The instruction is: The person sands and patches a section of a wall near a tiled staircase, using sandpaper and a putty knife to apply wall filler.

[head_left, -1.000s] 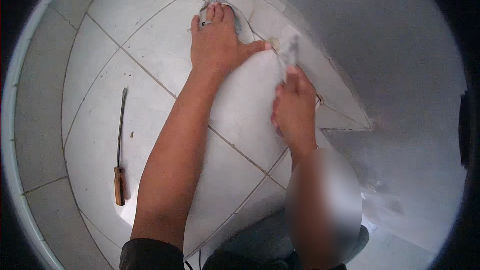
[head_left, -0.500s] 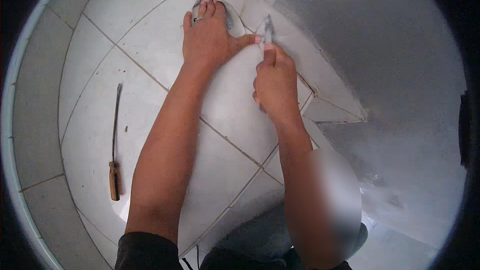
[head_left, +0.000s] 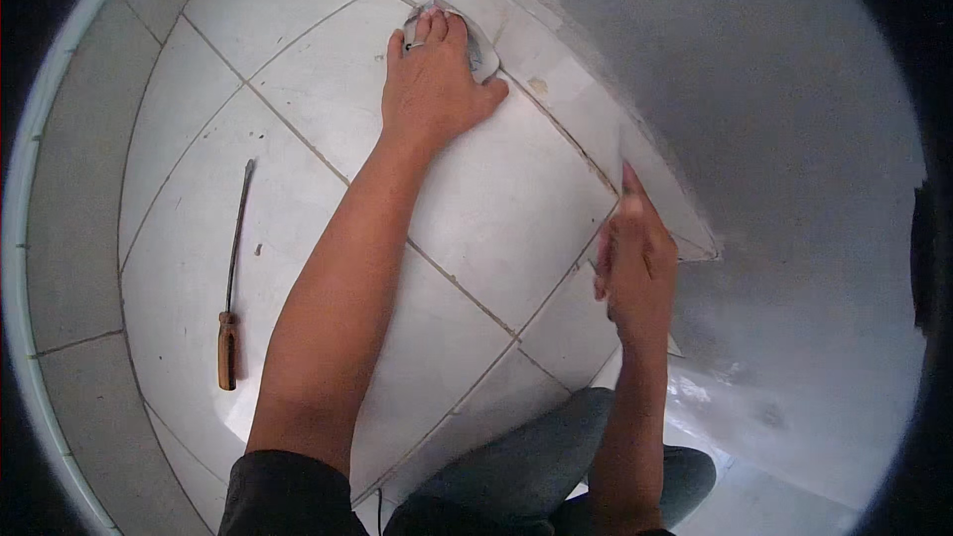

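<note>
In the head view, the left hand (head_left: 432, 79) is lying flat and released, palm pressing down on a white floor tile (head_left: 496, 208), its fingertips touching a small grey object (head_left: 476, 40) at the tile's far corner. The right hand (head_left: 635, 263) is hovering edge-on beside the tile's right edge near the grey wall (head_left: 774, 119); whether it is grasping anything cannot be told. A wooden-handled screwdriver (head_left: 230, 288) is lying on the floor, well apart to the left.

A floor of large white tiles (head_left: 298, 89) with thin dark grout lines carries everything. On its left lies a long metal rod with a wooden handle (head_left: 231, 288); far off lies a grey cloth (head_left: 480, 50).
</note>
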A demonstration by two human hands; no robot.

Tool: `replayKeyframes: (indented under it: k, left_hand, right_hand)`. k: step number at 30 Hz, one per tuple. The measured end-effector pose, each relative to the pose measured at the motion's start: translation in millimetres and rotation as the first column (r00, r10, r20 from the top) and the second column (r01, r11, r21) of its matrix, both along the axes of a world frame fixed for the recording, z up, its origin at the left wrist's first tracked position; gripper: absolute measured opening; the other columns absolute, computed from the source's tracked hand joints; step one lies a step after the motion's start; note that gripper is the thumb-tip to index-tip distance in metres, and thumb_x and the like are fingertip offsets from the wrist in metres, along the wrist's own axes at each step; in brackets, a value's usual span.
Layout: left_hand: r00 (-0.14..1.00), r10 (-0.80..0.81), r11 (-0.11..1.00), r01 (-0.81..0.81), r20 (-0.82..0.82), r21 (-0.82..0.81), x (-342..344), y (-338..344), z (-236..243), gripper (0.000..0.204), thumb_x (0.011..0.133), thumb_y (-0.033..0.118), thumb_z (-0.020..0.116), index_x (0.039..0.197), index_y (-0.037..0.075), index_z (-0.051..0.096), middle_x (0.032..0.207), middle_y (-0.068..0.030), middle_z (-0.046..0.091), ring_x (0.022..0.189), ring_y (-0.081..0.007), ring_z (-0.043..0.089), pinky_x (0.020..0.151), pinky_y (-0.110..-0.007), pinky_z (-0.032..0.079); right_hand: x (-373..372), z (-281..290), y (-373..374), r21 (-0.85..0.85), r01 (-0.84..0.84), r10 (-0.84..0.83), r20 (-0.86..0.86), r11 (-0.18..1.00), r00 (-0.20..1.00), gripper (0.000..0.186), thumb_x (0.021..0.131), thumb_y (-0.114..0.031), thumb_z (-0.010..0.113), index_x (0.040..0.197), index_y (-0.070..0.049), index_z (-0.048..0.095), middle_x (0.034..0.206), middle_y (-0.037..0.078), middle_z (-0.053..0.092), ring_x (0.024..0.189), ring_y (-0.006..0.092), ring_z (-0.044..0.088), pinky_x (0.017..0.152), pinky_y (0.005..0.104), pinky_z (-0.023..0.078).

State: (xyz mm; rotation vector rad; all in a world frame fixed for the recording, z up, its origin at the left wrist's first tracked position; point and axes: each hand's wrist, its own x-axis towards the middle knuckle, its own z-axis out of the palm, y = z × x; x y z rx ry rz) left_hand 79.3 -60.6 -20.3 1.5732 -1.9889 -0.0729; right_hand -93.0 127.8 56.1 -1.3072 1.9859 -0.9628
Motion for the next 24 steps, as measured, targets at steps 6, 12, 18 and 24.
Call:
replayKeyframes:
  k: [6,12,18,24]
  left_hand:
    - [0.993,0.024,1.000,-0.023,-0.116,0.011,2.0,-2.6,2.1,0.069,0.082,0.034,0.063,0.139,-0.002,0.048,0.146,-0.0215,0.047,0.141,-0.0308,0.040,0.119,-0.050,0.022]
    - [0.960,0.009,1.000,0.000,-0.279,0.031,7.1,1.2,5.9,0.061,0.083,0.032,0.060,0.133,-0.003,0.054,0.142,-0.0216,0.052,0.138,-0.0312,0.044,0.118,-0.049,0.025]
    - [0.972,0.053,0.998,-0.059,-0.230,-0.019,6.7,2.8,3.8,0.056,0.084,0.030,0.059,0.130,-0.003,0.056,0.143,-0.0198,0.051,0.136,-0.0290,0.045,0.119,-0.048,0.025]
    - [0.975,0.021,0.998,-0.008,-0.221,0.060,6.8,1.8,0.8,0.054,0.085,0.030,0.058,0.128,-0.003,0.057,0.140,-0.0189,0.053,0.134,-0.0277,0.047,0.119,-0.047,0.026]
  right_hand:
    - [-15.9,1.7,29.3,-0.149,0.075,-0.092,-0.109,0.986,0.990,0.043,0.097,-0.012,0.060,0.137,-0.005,0.046,0.073,0.008,0.063,0.064,0.0127,0.064,0.053,0.0305,0.051]
    - [1.6,59.6,-21.8,0.106,-0.183,0.198,-0.761,0.977,0.618,0.026,0.097,-0.007,0.053,0.120,-0.005,0.042,0.082,0.023,0.068,0.075,0.0389,0.070,0.058,0.0474,0.052]
    - [29.1,52.9,-77.1,0.253,-0.178,0.300,-0.896,0.951,0.326,0.023,0.099,-0.016,0.052,0.115,-0.004,0.040,0.079,0.026,0.068,0.073,0.0441,0.069,0.060,0.0514,0.053]
    - [37.5,14.7,-89.6,0.230,-0.198,0.272,-0.935,0.953,0.226,0.023,0.101,-0.018,0.050,0.114,-0.004,0.037,0.077,0.025,0.068,0.072,0.0458,0.068,0.061,0.0534,0.055]
